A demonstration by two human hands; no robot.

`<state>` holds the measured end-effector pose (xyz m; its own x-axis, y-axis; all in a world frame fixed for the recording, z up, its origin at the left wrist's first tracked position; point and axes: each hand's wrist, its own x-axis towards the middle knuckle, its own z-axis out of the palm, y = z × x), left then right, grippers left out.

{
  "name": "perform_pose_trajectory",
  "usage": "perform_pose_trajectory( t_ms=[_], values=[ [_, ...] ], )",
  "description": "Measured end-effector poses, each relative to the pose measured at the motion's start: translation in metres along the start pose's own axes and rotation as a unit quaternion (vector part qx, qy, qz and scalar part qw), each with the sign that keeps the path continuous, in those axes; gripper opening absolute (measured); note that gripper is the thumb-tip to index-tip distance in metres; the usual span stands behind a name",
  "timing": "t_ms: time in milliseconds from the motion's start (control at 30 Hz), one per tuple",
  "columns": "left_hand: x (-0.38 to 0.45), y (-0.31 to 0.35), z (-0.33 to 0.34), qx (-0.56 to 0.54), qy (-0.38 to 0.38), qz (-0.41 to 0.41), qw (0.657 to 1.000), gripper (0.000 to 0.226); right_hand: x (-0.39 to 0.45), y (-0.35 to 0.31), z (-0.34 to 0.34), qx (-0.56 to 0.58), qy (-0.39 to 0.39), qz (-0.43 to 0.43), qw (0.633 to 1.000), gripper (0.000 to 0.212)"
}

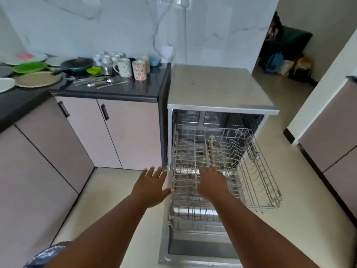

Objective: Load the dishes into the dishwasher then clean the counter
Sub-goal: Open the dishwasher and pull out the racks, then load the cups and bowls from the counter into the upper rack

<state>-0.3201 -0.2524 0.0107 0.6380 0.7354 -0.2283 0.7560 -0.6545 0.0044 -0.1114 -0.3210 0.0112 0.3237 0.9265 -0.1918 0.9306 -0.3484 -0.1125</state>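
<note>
Dishes crowd the dark table point(123, 91) to the left of the dishwasher point(220, 88), none of them loaded. Going left to right along it, I see a white plate point(5, 84), a green plate point(29, 67), a beige plate point(37, 79), a dark frying pan point(77, 64), loose cutlery point(100, 82) lying flat near the front edge, a steel cup cluster point(106, 59), a dotted mug point(122, 67) and a flowered mug point(139, 70) closest to the dishwasher.

At the dishwasher the door point(199, 256) is folded down and both wire racks are drawn out. I see no dishes in the upper rack point(257, 171) or in the lower rack point(193, 215) beneath it, as far as I can tell through the wires.

My left hand point(149, 187) hovers open, fingers spread, just left of the upper rack's near corner, touching nothing that I can make out. My right hand point(211, 182) is also open with straight fingers, held over the front of the upper rack; I cannot tell whether it touches the wire. All the dishes lie well apart from both hands, up and to the left of the dishwasher.
</note>
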Motion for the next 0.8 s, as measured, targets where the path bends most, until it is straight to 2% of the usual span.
perform_pose_trajectory(
  t_ms=[167, 267, 367, 467, 800],
  values=[
    [0.025, -0.049, -0.018, -0.004, 0.01, -0.043, 0.999, 0.127, 0.046, -0.041, -0.005, 0.006, 0.004, -0.041, 0.999, 0.065],
    [0.04, -0.083, -0.039, -0.004, 0.018, -0.067, 0.998, 0.124, 0.074, -0.065, -0.016, 0.016, 0.01, -0.062, 0.998, 0.065],
    [0.055, -0.112, -0.06, -0.004, 0.031, -0.09, 0.995, 0.138, 0.101, -0.087, -0.032, 0.016, 0.017, -0.08, 0.996, 0.067],
    [0.065, -0.136, -0.068, -0.023, 0.041, -0.11, 0.993, 0.14, 0.128, -0.109, -0.047, -0.003, 0.027, -0.096, 0.995, 0.07],
    [0.13, -0.253, -0.093, -0.061, 0.058, -0.099, 0.991, 0.142, 0.223, -0.2, -0.082, -0.028, 0.058, -0.103, 0.993, 0.069]
  ],
)
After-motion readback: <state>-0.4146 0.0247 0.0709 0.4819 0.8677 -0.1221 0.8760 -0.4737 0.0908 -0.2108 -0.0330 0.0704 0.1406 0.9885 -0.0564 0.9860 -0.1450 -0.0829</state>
